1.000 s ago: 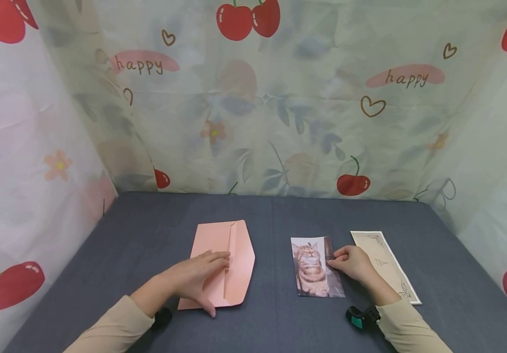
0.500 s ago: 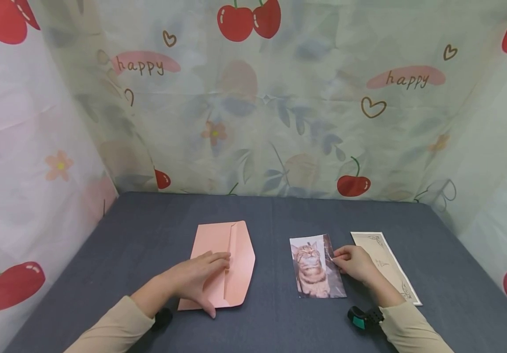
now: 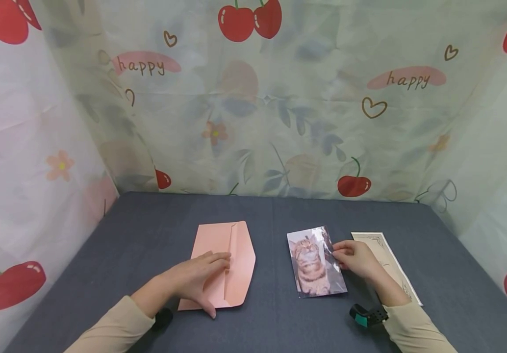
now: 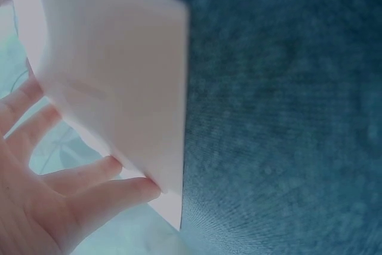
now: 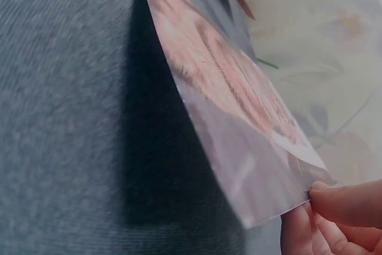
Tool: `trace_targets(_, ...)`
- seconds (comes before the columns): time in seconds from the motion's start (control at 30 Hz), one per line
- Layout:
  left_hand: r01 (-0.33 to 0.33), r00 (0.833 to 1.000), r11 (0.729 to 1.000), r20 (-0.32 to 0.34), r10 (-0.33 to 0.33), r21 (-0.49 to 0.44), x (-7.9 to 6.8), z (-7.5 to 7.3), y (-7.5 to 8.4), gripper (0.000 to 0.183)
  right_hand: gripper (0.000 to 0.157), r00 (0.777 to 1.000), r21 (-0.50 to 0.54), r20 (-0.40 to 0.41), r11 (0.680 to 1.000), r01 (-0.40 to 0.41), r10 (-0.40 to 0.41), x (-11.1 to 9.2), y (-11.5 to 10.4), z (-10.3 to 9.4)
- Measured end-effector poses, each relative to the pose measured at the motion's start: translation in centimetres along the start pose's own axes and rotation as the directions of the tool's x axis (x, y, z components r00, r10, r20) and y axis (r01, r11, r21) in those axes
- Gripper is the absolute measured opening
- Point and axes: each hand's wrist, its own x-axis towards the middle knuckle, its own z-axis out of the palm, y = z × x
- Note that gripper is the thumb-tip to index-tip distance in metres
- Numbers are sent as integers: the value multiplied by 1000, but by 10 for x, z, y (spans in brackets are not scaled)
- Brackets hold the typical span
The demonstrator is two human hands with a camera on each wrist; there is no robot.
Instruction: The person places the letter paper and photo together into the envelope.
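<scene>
On the left of the table lies a pink envelope (image 3: 241,264) with its pointed flap spread out to the right. My left hand (image 3: 200,274) rests on it, fingers extended and thumb apart at the near edge. The left wrist view shows those fingertips touching the envelope (image 4: 125,82). To the right, my right hand (image 3: 356,259) pinches the right edge of a cat photo (image 3: 310,264) between thumb and fingers. In the right wrist view the photo (image 5: 221,94) slants up off the cloth, a dark shadow beneath it.
A cream card (image 3: 380,249) with a white border and ornamental corners lies right of the photo, partly hidden by my right hand and forearm. Dark blue-grey cloth (image 3: 271,323) covers the table. A printed curtain (image 3: 262,147) encloses the back and sides.
My right hand has raised the photo's right edge a little, tilting it and shifting its upper end slightly. The left hand and envelope have not moved.
</scene>
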Motion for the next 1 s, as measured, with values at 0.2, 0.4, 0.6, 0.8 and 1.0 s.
trace_targets(0.2,-19,1000,1000,-16,19,9,0,1,0,97,25,1000,10,2,1000,19,-19,0,-4,-1)
trace_targets(0.4,-21,1000,1000,-12,21,6,0,0,1,96,26,1000,35,2,999,18,-18,-1,-8,-3)
trace_targets(0.6,-26,1000,1000,-17,26,6,0,1,-1,94,27,1000,64,10,998,5,-6,0,-11,-4)
trace_targets(0.8,-15,1000,1000,-6,15,3,0,0,0,96,27,1000,62,5,998,2,-2,1,-14,-5)
trace_targets(1.0,-29,999,999,-12,30,12,0,-1,0,95,28,1000,54,3,999,-5,5,2,-18,-3)
